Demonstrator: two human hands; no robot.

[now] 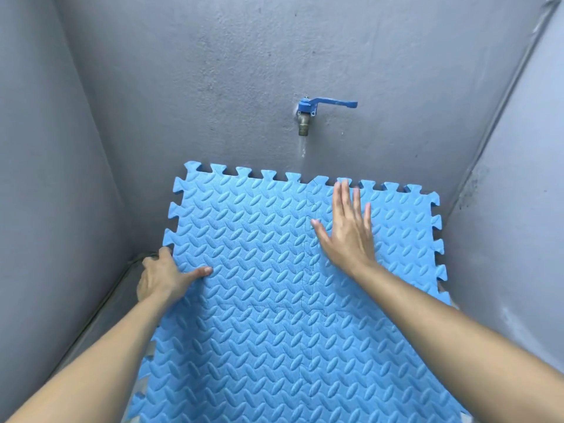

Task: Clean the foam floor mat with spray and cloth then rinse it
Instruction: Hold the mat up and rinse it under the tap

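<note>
Grey walls [213, 56] close in on three sides, forming a narrow washing corner with little room to swing anything wide. The blue foam mat [259, 300], made of interlocked tiles, fills most of that corner and is held up at a slant, its toothed far edge just below the tap [305, 117] on the back wall. A thin stream of water [302, 148] runs from the spout and seems to fall at or just behind that far edge; which one is hard to tell. This looks like the rinsing step.

The left hand [161, 276] grips the mat's left edge, thumb on top and fingers wrapped behind. The right hand [345, 230] lies flat and open on the surface near the far edge, holding nothing, likely rubbing or spreading water.

Next, the mat probably needs shifting so the stream lands on its face. The right edge sits close to the right wall, so tilting is easier than sliding.
</note>
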